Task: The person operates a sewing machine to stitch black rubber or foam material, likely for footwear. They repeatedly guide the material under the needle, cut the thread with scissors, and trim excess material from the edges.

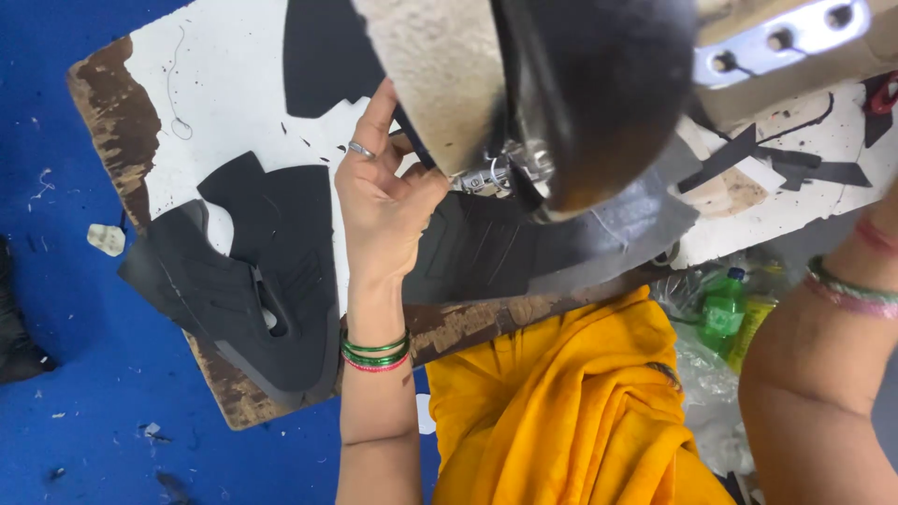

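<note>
1. Two stacks of dark material frame what we see; at the far left the blue floor (56, 309) is dotted with scraps and threads.
2. We find a pile of black cut pieces (248, 281) lying flat on the worn white surface (224, 84), near its chipped lower edge and just beside our left forearm, probably kept there within easy reach.
3. We press our left hand (383, 201), with a ring on one finger and green and red bangles at the wrist, against the edge of a black ribbed piece (496, 248). The fingers are partly curled and lie flat on it rather than closing round it, seemingly to hold the piece flat and steady.
4. We see that piece lying on the surface and running under the needle area of a sewing machine head (561, 93), whose dark body hangs over the middle.
5. We note yellow cloth (571, 402) over our lap below, and a green bottle (722, 309) among plastic bags.
6. We see only the forearm and wrist bangles (851, 290) of our right arm at the frame's edge; the right hand itself is out of view.
</note>
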